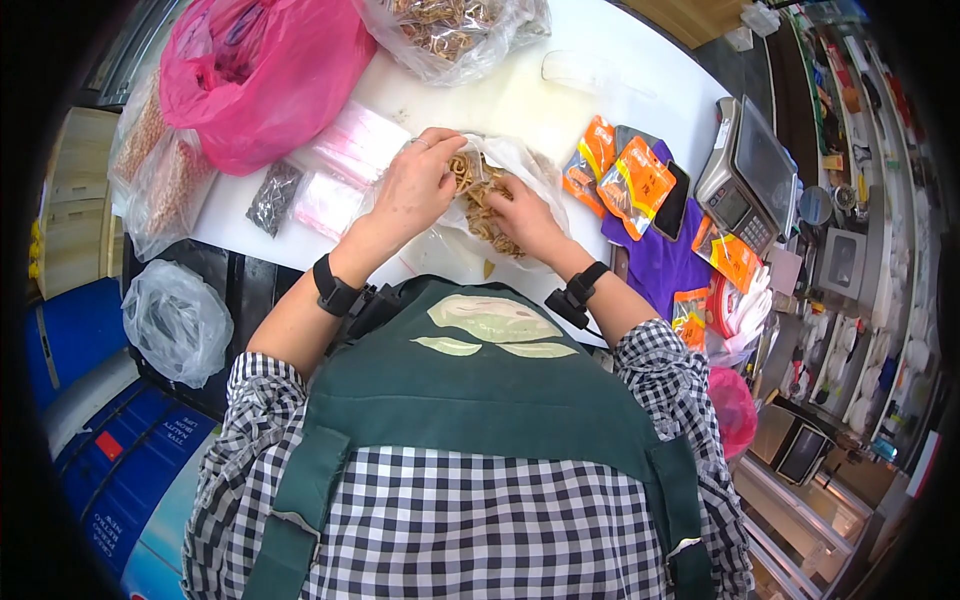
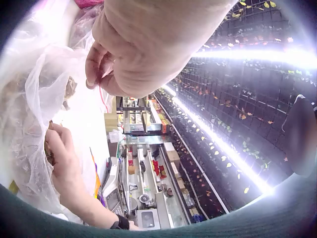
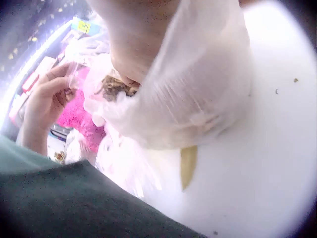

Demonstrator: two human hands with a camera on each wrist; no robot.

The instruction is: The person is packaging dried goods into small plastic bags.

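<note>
My left hand [image 1: 418, 185] pinches the edge of a small clear plastic bag [image 3: 81, 79] between thumb and fingers; a thin red line runs along its edge in the left wrist view. My right hand [image 1: 528, 222] reaches into an opened, crinkled white plastic bag [image 1: 540, 178], its fingers curled on brown, twisted dried strips [image 1: 478, 205]. In the left wrist view, brown bits show at the fingertips of that right hand [image 2: 64, 156]. The white bag hides much of it in the right wrist view. A pale yellowish flat strip [image 3: 188, 166] lies by the bag.
Around the white table [image 1: 400, 95] lie a pink bag [image 1: 260, 100], a clear bag of dried strips [image 1: 450, 35], bags of pinkish beans [image 1: 170, 190], flat clear bags [image 1: 350, 150] and a small dark-filled packet [image 1: 273, 198]. Orange packets [image 1: 637, 187], a phone [image 1: 674, 205] and a scale [image 1: 745, 175] stand right.
</note>
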